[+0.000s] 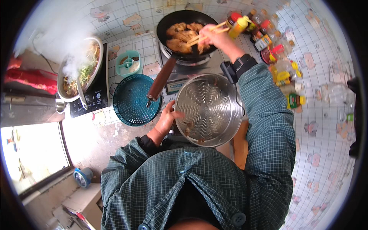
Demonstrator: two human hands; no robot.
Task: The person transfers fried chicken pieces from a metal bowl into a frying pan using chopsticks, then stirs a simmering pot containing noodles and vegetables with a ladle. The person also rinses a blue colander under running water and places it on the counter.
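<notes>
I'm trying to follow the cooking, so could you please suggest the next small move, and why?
I would probably pinch one browned food piece with the chopsticks and bring it to the steel basin: the right hand has them at the food in the black frying pan, while the left hand holds the basin nearby.

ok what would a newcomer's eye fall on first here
Probably the thick steam over the white pan at upper left. Then the black frying pan at top centre, where the right grip holds chopsticks over browned food pieces. In the middle, the left grip holds a shiny, ridged steel pot by its rim.
</notes>
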